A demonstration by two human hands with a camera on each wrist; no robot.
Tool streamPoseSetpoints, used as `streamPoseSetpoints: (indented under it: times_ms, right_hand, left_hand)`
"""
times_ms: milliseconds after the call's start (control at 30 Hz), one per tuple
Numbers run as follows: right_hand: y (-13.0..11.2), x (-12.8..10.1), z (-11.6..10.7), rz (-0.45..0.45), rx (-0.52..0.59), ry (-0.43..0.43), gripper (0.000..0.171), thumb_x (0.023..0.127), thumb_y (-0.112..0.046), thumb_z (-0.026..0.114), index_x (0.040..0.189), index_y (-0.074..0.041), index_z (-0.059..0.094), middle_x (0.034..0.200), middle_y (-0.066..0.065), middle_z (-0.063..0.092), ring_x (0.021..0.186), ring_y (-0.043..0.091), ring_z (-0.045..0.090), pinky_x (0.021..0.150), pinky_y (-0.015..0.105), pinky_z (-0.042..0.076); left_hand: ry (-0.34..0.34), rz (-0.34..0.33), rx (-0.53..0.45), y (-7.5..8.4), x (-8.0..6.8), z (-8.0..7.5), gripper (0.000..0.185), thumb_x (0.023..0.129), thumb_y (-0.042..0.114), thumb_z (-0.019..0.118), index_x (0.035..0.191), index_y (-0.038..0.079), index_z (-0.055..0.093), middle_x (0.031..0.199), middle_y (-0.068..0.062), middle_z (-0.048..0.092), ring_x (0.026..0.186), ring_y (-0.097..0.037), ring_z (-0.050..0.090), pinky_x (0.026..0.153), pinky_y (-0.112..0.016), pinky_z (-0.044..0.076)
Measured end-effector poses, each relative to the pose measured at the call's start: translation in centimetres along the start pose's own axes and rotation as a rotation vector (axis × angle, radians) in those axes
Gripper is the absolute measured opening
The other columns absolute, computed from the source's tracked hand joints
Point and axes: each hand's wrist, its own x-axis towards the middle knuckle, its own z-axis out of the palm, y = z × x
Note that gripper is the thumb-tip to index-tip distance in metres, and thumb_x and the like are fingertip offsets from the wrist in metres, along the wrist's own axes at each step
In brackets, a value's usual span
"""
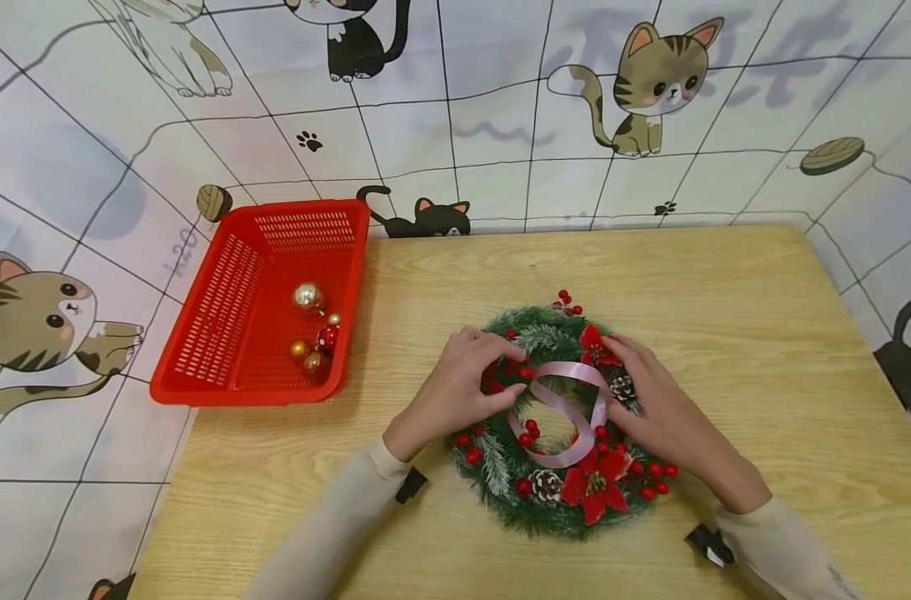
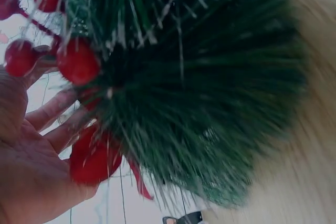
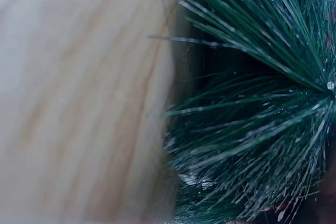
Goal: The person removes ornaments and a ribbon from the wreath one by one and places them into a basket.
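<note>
A green Christmas wreath (image 1: 511,508) with red poinsettias, berries and pinecones lies on the wooden table. On its top a loop of pink ribbon (image 1: 571,458) curls over the centre hole. My left hand (image 1: 458,387) grips the wreath's upper left side, thumb toward the hole and fingers bent over the ring. In the left wrist view those fingers (image 2: 58,111) reach in behind berries and a red petal. At the upper right my right hand (image 1: 665,412) holds the wreath beside a poinsettia and a pinecone, its thumb by the ribbon. The right wrist view shows mostly needles (image 3: 252,114).
To the left stands a red plastic basket (image 1: 233,292) with several gold, silver and red baubles inside. The wooden table (image 1: 748,333) meets a wall covering (image 1: 500,133) printed with cartoon cats at the back. Black straps sit by both wrists.
</note>
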Motion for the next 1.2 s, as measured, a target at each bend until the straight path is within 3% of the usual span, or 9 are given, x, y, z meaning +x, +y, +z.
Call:
streamPoseSetpoints:
  times_ms: [333,667,933,1200]
  right_hand:
    - [-0.7,0.2,1.0,0.003,0.015,-0.001,0.089,0.094,-0.012,0.072,0.172,-0.013,0.030,0.173,0.018,0.030,0.154,0.050,0.034,0.108,0.079,0.038]
    - [-0.7,0.0,1.5,0.006,0.010,0.010,0.088,0.095,-0.011,0.070,0.173,-0.014,0.030,0.173,0.017,0.030,0.153,0.049,0.034,0.108,0.078,0.040]
    - [-0.6,0.1,1.2,0.007,0.000,0.008,0.088,0.094,-0.010,0.068,0.173,-0.015,0.029,0.175,0.015,0.029,0.154,0.048,0.034,0.108,0.078,0.039]
    - [-0.6,0.1,0.6,-0.008,0.002,-0.009,0.086,0.098,-0.012,0.070,0.173,-0.014,0.028,0.175,0.017,0.028,0.154,0.049,0.033,0.108,0.078,0.039]
  left_hand:
    - [-0.087,-0.030,-0.012,0.5,1.3,1.0,0.028,0.096,0.019,0.086,0.120,0.010,0.076,0.117,-0.002,0.077,0.099,-0.023,0.050,0.092,-0.047,0.038]
    - [-0.108,-0.048,0.095,0.5,2.2,2.0,0.022,0.098,0.021,0.084,0.118,0.012,0.079,0.100,0.005,0.076,0.085,-0.019,0.041,0.079,-0.038,0.029]
    - [-0.021,-0.042,0.052,0.5,2.3,2.2,0.006,0.099,0.008,0.079,0.102,0.013,0.080,0.097,0.005,0.078,0.080,-0.017,0.044,0.077,-0.037,0.029]
    - [0.091,-0.007,0.010,0.7,1.7,1.4,0.003,0.100,0.007,0.078,0.099,0.007,0.081,0.099,-0.001,0.075,0.090,-0.022,0.058,0.086,-0.040,0.046]
